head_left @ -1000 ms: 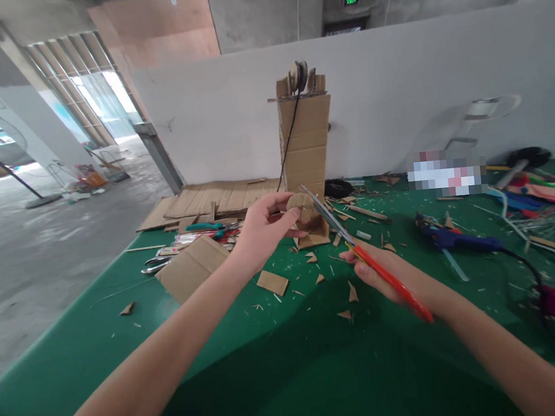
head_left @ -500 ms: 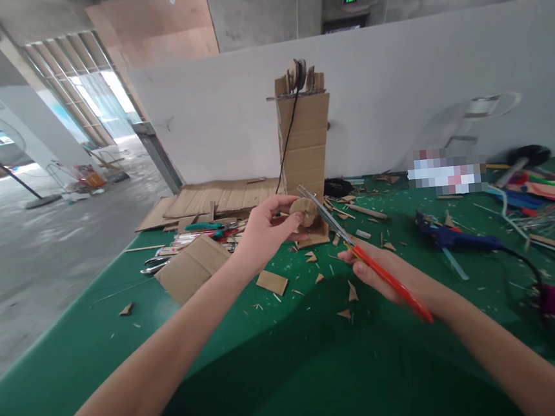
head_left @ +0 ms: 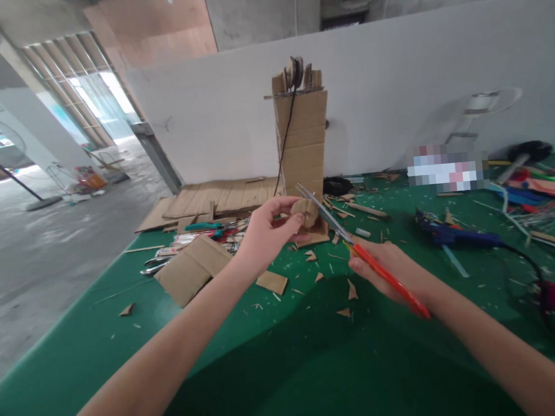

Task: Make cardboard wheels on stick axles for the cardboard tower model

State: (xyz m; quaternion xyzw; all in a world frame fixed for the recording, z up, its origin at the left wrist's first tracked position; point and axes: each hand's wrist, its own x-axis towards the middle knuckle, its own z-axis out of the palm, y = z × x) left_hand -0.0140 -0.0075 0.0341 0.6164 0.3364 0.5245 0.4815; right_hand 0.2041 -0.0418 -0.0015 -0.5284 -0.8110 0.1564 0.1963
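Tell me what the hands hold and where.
Left hand: a round cardboard piece, by its left edge. Right hand: scissors, by the red handles.

Red-handled scissors (head_left: pixel 370 262), tan cardboard disc (head_left: pixel 309 212)

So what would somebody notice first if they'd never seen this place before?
Probably the bright red-handled scissors in the right hand, their blades beside the small round cardboard piece that the left hand holds mid-view. Just behind, a tall cardboard tower stands before the white wall, with a black cord slanting down from its top. Rightward, a blue glue gun lies on the green table.
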